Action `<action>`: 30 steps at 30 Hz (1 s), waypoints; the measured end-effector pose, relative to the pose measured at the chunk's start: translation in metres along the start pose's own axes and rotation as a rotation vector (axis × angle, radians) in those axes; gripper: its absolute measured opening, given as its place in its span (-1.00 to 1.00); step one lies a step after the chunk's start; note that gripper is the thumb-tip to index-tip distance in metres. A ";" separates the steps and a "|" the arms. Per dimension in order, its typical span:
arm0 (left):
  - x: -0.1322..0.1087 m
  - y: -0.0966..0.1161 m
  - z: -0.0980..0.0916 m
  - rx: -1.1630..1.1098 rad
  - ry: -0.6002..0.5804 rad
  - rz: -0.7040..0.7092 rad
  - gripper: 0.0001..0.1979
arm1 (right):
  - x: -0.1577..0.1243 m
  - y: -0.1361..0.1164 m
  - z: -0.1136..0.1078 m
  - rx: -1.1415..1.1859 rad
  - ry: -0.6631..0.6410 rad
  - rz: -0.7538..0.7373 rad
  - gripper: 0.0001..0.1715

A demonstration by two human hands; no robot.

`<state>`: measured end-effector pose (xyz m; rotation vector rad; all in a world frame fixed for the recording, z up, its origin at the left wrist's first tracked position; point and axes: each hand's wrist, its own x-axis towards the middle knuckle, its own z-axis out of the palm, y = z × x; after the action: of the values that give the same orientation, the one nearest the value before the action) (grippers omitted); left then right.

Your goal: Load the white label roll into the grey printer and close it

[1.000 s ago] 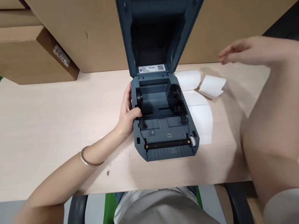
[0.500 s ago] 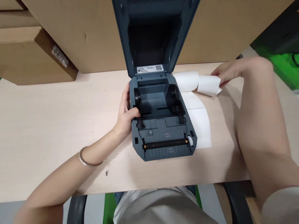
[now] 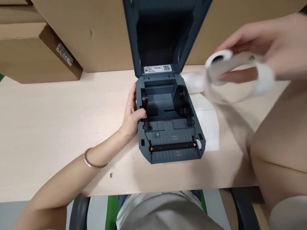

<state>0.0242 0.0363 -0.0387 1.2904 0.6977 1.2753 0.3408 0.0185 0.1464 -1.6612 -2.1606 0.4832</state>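
A dark blue-grey label printer (image 3: 168, 124) stands on the table with its lid (image 3: 167, 23) raised. Its roll bay shows no roll, and a black roller runs across the front. My left hand (image 3: 132, 115) grips the printer's left side, thumb over the rim. Up in the air to the right, my right hand (image 3: 263, 49) holds a small roll of white label paper (image 3: 219, 60), its loose strip curling in a loop; motion blurs both. Another white paper roll (image 3: 193, 82) lies right of the printer, with a flat sheet of its paper (image 3: 209, 126) partly under the printer.
Cardboard boxes (image 3: 11, 54) stand at the back left, and a large cardboard panel (image 3: 99, 36) rises behind the printer. The table's front edge (image 3: 140, 191) runs close to my body. Chair armrests (image 3: 79, 228) flank me.
My right hand has lifted the smaller paper roll off the table, up and toward the camera, its strip now unwinding. My left hand keeps its grip on the printer.
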 end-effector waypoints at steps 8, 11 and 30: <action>0.001 0.000 -0.003 0.054 -0.015 0.024 -0.14 | 0.036 -0.046 0.081 -0.106 -0.178 -0.425 -0.66; 0.001 0.000 -0.003 0.050 -0.016 0.008 -0.11 | 0.043 -0.040 0.098 -0.125 -0.240 -0.492 -0.67; 0.002 -0.003 -0.001 0.014 -0.003 0.025 -0.12 | 0.030 -0.030 0.080 0.022 -0.297 -0.508 -0.26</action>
<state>0.0244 0.0394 -0.0417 1.3156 0.6920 1.2904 0.2695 0.0367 0.0933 -1.0113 -2.6585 0.6217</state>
